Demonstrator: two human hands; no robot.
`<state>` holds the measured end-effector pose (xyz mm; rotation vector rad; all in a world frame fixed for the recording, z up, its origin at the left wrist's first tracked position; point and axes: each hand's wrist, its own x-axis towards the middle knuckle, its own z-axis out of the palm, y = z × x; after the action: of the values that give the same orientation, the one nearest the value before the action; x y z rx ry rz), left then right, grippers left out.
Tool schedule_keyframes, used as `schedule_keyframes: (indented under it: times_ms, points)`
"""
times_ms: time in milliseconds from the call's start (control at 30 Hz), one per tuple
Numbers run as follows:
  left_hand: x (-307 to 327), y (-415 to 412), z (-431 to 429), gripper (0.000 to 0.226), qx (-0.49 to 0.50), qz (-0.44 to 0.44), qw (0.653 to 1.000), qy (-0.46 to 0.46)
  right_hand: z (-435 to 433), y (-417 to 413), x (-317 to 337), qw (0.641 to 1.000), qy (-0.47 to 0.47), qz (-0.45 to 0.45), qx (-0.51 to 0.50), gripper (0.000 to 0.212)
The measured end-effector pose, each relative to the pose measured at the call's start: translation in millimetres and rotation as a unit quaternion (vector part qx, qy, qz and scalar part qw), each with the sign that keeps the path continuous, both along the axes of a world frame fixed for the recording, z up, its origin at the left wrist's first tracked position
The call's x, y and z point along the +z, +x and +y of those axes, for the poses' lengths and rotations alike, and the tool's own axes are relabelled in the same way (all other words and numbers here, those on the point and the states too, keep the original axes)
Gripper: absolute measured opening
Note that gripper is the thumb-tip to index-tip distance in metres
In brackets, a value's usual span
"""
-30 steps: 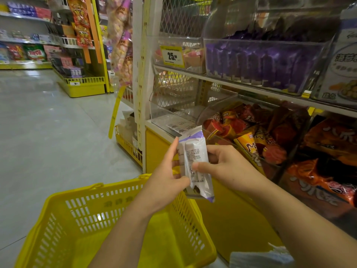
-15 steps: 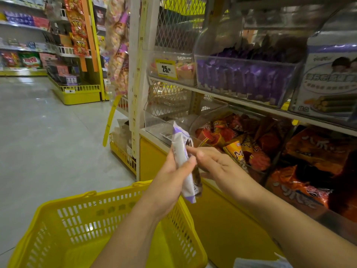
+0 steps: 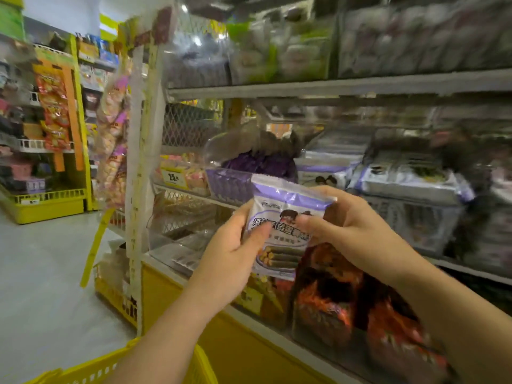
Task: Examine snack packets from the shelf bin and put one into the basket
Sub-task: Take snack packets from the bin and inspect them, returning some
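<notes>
Head view shows a person holding one snack packet up in front of the shelves with both hands. The left hand grips its left edge, with the thumb on the front. The right hand grips the right side, its fingers curled over the top corner. The packet is white and purple with a picture of green rolls, and its front faces the person.

Just behind the fingers is a clear shelf bin full of purple packets. Left of it sits a yellow price tag. Below the fingers are red and orange bags on a lower shelf, and under them is the yellow base of the shelf unit.

Far below the left hand, at the bottom edge, is the rim of the yellow basket. The packet is well above it. Off to the left of the fingers is a pale grey floor and more shelves with bright snacks. The things to the right of the fingers look blurry.
</notes>
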<state>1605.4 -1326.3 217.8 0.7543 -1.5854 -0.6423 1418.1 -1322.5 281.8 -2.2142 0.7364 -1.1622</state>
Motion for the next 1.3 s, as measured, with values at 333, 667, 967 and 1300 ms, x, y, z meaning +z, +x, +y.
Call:
schedule_keyframes:
  times_ms: [333, 667, 967, 1300]
  points:
    - [125, -89, -26, 0.027, 0.065, -0.118, 0.968, -0.210, 15, -102, 116, 0.908, -0.349, 0.122, -0.200, 0.047]
    - [136, -111, -94, 0.028, 0.178, -0.374, 0.874, -0.255, -82, -164, 137, 0.776, -0.385, 0.349, -0.358, 0.042]
    - [192, -164, -167, 0.031, 0.132, -0.524, 0.809, -0.231, -153, -195, 161, 0.782, -0.279, 0.375, -0.413, 0.043]
    - [193, -242, -236, 0.043, 0.123, -0.645, 0.735, -0.170, -177, -217, 160, 0.827, -0.235, 0.329, -0.391, 0.042]
